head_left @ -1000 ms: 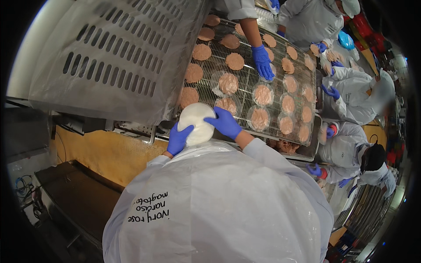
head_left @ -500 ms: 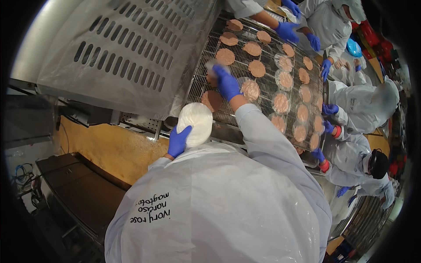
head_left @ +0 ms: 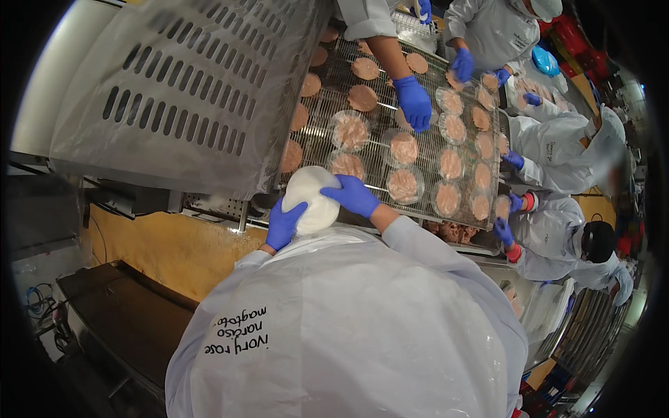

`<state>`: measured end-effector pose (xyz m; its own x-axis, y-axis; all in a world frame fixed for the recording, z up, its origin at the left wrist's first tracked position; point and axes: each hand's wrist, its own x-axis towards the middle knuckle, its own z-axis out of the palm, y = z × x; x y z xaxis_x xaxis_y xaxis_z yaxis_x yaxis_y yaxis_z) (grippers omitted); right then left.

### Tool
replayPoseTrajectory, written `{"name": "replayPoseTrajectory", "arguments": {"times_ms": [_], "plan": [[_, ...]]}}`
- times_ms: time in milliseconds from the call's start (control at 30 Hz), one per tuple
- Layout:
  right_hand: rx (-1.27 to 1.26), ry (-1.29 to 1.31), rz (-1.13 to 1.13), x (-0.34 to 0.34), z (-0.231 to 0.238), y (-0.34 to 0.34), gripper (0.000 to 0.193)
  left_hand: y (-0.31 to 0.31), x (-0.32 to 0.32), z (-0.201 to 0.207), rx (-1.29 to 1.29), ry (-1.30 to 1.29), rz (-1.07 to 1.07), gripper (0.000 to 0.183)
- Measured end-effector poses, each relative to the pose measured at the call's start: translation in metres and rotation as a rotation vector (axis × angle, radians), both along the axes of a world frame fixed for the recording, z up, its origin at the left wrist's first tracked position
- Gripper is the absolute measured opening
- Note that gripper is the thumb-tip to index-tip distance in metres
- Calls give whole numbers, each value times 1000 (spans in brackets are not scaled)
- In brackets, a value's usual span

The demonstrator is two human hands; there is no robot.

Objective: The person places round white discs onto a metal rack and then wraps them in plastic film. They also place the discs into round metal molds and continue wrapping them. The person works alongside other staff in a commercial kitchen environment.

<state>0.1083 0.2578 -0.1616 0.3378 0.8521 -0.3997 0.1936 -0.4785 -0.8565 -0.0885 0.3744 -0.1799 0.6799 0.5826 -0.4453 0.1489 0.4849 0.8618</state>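
The stack of round whitish sheets [head_left: 311,202] is between your two hands, close in front of your chest and just beside the near left corner of the belt. Your white coat [head_left: 362,320] takes up the most room, covering the lower middle of the view. Next in size is the slotted metal guard [head_left: 167,164] to your upper left, which looks wrapped in clear plastic. The wire mesh belt [head_left: 334,104] slants away in front of you and to the right. Below and left of you are a yellow floor [head_left: 160,233] and a dark brown flat surface [head_left: 132,299]. Co-workers [head_left: 557,233] in white coats line the belt's right end. From the top, a co-worker's blue-gloved hand [head_left: 412,101] reaches down over the belt. Your left hand [head_left: 284,224], in a blue glove, grips the stack at its left edge, thumb on the upper face; its other fingers are hidden. Your right hand [head_left: 353,195], also blue-gloved, has its fingertips bent onto the stack's right side; you cannot tell whether they pinch a sheet. Smallest are the flat pink patties [head_left: 362,97] in rows, many nearer ones showing clear film [head_left: 421,182] around their edges.
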Motion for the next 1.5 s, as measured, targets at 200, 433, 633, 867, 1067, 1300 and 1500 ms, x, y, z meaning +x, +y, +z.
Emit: {"name": "replayPoseTrajectory", "arguments": {"times_ms": [200, 433, 633, 867, 1067, 1300, 1500], "plan": [[289, -62, -114, 23, -15, 59, 32, 10, -16, 1, -51, 12, 115, 37], [452, -477, -422, 90, -16, 131, 24, 10, -41, -1, 0, 97, 113, 39], [-69, -353, 203, 30, -34, 121, 43, 15, -40, 4, -60, 84, 154, 39], [323, -722, 225, 26, -43, 9, 40, 31, -26, 7, -65, 70, 82, 39], [101, -413, -186, 59, -24, -2, 33, 24, -14, -3, 10, 78, 5, 40], [250, -355, 36, 16, -45, 56, 26, 25, -25, -1, -95, 61, 100, 41], [535, -723, -287, 74, -13, 144, 32, 26, -40, -3, -76, 80, 97, 40]]}}
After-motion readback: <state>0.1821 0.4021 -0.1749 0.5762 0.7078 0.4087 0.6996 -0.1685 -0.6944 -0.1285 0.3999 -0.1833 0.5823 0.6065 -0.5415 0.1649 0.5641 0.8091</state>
